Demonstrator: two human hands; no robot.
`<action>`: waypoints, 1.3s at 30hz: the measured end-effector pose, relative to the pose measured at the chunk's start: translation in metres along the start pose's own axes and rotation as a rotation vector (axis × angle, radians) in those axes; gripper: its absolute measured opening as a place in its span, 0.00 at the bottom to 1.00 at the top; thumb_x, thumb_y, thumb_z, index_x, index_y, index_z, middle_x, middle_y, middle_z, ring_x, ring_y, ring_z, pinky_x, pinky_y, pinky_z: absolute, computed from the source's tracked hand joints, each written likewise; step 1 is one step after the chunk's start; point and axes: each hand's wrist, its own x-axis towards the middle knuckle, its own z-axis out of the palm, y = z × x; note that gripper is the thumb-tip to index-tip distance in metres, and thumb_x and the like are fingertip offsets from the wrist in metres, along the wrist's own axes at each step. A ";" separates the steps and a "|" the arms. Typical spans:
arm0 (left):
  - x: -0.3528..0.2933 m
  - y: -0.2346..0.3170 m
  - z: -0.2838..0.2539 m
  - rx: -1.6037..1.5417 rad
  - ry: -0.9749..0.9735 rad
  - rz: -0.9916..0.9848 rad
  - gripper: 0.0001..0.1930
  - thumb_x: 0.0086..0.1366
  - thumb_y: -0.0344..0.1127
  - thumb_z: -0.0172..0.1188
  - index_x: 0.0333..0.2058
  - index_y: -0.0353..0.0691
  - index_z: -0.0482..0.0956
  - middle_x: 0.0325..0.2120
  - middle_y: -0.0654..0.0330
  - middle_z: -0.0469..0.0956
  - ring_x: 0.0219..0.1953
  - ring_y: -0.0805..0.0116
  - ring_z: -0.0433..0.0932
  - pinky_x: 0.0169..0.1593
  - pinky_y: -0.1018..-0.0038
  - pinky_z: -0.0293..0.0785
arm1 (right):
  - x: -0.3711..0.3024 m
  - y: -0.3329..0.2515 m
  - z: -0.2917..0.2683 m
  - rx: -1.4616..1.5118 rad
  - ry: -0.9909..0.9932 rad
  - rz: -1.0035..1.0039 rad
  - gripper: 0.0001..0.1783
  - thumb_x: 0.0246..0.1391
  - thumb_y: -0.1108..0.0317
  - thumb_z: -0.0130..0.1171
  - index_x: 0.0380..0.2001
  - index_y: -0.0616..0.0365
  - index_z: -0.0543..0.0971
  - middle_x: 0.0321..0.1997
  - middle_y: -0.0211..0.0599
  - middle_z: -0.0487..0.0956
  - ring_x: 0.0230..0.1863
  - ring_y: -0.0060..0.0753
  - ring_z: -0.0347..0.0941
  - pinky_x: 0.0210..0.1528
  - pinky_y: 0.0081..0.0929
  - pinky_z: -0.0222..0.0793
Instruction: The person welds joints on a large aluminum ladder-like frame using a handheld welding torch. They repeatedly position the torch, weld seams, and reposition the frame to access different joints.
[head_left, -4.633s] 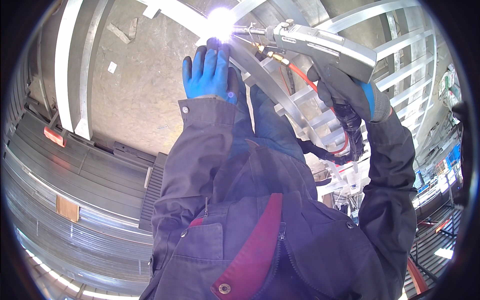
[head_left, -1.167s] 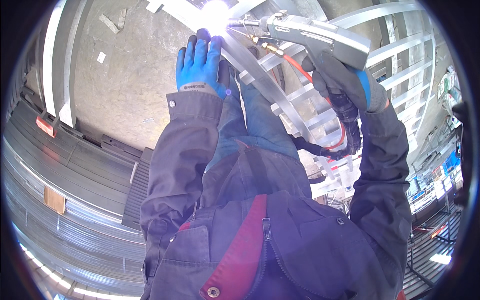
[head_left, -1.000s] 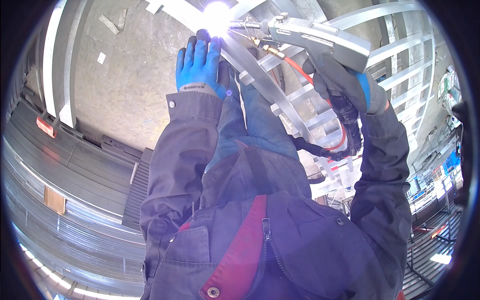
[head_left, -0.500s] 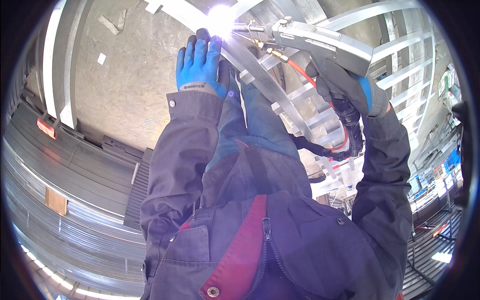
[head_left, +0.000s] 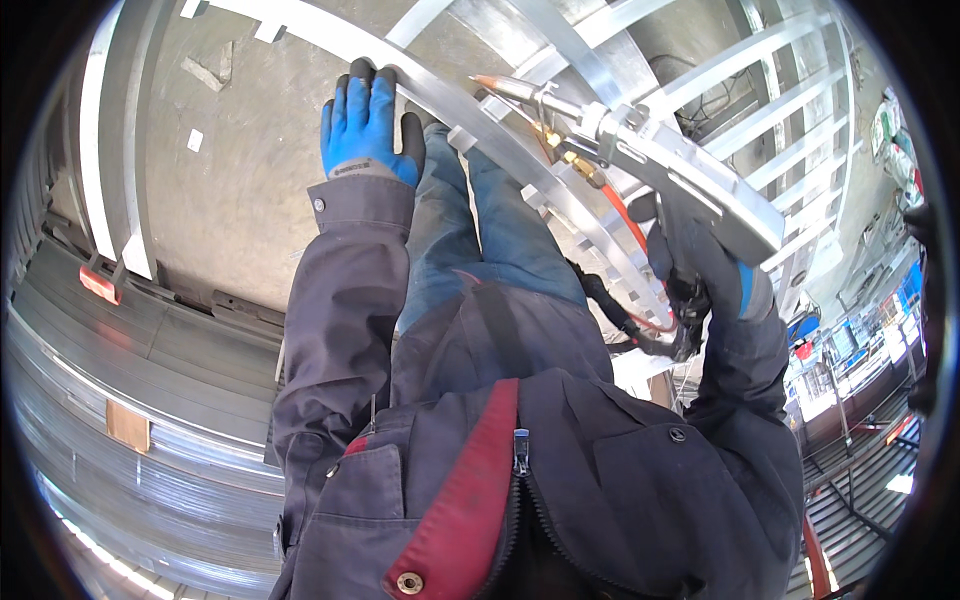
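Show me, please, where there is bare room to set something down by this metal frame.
The widest bare patch is floor between the left hand and the long bars at far left, with small scraps on it. Right of that hand is crowded: the metal frame, torch, red hose and right hand overlap there.

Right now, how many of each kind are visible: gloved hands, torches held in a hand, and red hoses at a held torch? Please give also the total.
Gloved hands, left hand and right hand: 2
Held torch: 1
Red hose at the torch: 1
Total: 4
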 end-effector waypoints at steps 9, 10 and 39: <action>-0.051 0.049 0.005 -0.073 -0.084 0.101 0.27 0.67 0.37 0.63 0.64 0.40 0.75 0.66 0.45 0.73 0.67 0.41 0.72 0.69 0.48 0.65 | -0.048 0.015 0.000 -0.034 0.025 0.097 0.20 0.68 0.60 0.60 0.56 0.63 0.80 0.31 0.28 0.80 0.29 0.18 0.73 0.30 0.21 0.69; -0.056 0.056 0.008 -0.067 -0.107 0.114 0.28 0.67 0.37 0.63 0.65 0.40 0.73 0.66 0.45 0.72 0.67 0.41 0.71 0.70 0.48 0.64 | -0.041 0.021 -0.002 -0.061 0.055 -0.015 0.18 0.69 0.62 0.57 0.54 0.63 0.82 0.29 0.28 0.79 0.29 0.18 0.73 0.30 0.19 0.68; -0.076 0.080 0.036 -0.026 -0.213 0.043 0.32 0.69 0.39 0.62 0.68 0.34 0.67 0.69 0.32 0.64 0.69 0.33 0.67 0.71 0.48 0.63 | 0.051 0.058 -0.033 -0.038 -0.194 -0.093 0.22 0.73 0.56 0.58 0.59 0.61 0.81 0.28 0.28 0.77 0.25 0.16 0.67 0.26 0.20 0.65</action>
